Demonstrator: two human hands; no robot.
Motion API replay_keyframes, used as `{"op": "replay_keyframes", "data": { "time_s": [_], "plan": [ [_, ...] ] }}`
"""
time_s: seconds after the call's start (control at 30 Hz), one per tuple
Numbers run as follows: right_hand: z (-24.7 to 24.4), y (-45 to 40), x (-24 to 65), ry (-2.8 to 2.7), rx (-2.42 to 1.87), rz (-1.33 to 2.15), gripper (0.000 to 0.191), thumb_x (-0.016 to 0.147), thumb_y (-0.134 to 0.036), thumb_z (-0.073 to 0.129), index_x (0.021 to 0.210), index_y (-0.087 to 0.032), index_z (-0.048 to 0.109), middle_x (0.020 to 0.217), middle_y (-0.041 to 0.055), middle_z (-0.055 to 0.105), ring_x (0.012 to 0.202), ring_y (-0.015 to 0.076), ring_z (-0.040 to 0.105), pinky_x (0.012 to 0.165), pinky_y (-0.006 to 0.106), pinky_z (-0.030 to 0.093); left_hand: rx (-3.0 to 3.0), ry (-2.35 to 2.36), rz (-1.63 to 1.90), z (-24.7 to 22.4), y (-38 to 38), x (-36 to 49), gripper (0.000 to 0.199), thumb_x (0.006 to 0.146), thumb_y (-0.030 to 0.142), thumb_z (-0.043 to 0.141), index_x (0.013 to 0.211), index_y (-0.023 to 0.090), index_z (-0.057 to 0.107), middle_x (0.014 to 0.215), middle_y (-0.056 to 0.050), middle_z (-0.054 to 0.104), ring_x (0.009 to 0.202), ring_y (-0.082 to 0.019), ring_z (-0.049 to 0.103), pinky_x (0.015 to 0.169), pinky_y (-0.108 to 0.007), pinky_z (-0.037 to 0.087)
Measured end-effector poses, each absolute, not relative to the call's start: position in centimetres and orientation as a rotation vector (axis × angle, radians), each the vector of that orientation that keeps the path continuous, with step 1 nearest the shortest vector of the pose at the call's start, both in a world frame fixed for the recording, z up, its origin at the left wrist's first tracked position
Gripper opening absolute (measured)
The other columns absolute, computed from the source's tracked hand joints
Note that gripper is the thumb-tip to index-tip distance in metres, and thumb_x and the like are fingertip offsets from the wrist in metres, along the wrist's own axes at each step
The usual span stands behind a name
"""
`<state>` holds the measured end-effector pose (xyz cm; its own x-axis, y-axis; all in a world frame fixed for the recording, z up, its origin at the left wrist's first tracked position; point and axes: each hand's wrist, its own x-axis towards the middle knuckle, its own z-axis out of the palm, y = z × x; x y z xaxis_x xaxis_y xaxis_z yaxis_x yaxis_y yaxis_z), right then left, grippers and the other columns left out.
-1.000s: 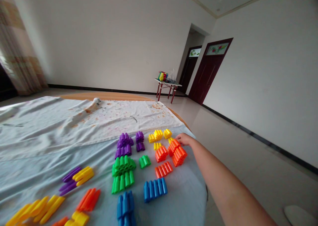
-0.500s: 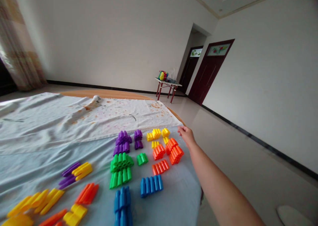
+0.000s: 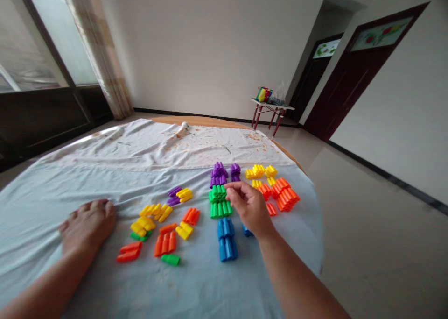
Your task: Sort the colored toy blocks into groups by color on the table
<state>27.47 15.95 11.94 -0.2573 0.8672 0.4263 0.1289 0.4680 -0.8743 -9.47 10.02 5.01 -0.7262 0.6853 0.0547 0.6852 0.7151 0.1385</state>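
My left hand (image 3: pixel 89 228) lies flat on the cloth, fingers spread, left of the loose plastic pieces. My right hand (image 3: pixel 248 207) is over the rows, thumb and forefinger pinched at the right edge of the green tube blocks (image 3: pixel 220 209); whether anything is between them is hidden. Behind the green ones stand purple blocks (image 3: pixel 219 170), and in front are joined blue blocks (image 3: pixel 228 249). Right of the hand are stacked orange blocks (image 3: pixel 287 198) and yellow blocks (image 3: pixel 258 171). My right hand partly covers more blue and orange pieces.
Loose yellow pieces (image 3: pixel 143 225), orange pieces (image 3: pixel 165 243) and a green piece (image 3: pixel 171 260) lie between my hands. A white patterned cloth (image 3: pixel 210 144) covers the table's far part. A small table (image 3: pixel 273 106) with bags stands beyond, near the doors.
My right hand has moved left from the table's right edge to the green blocks. The view has swung left, and my left hand now shows on the cloth.
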Motion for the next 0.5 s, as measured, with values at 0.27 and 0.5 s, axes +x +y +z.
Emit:
{"op": "replay_keyframes", "data": {
  "time_s": [0.27,0.5],
  "plan": [
    [9.5,13.0,19.0,-2.304,-0.785,0.680,0.020,0.084,-0.014,0.055,0.099,-0.017,0.067,0.095,0.0057,0.068,0.092,0.0173,0.060,0.086,0.030,0.046,1.219,2.849,0.346,4.9,9.7,-9.4,0.061,0.087,0.046,0.019,0.129,0.013,0.049,0.136,-0.019,0.046,0.123,-0.035,0.041,0.100,-0.046,0.031],
    [7.0,11.0,16.8,-2.460,-0.908,0.485,0.031,0.084,-0.020,0.056,0.115,-0.021,0.063,0.119,0.0077,0.062,0.113,0.0227,0.050,0.099,0.040,0.037,1.261,2.860,0.427,4.4,9.6,-9.6,0.060,0.087,0.045,0.022,0.126,0.013,0.052,0.133,-0.018,0.050,0.123,-0.035,0.042,0.100,-0.047,0.031]
  ]
}}
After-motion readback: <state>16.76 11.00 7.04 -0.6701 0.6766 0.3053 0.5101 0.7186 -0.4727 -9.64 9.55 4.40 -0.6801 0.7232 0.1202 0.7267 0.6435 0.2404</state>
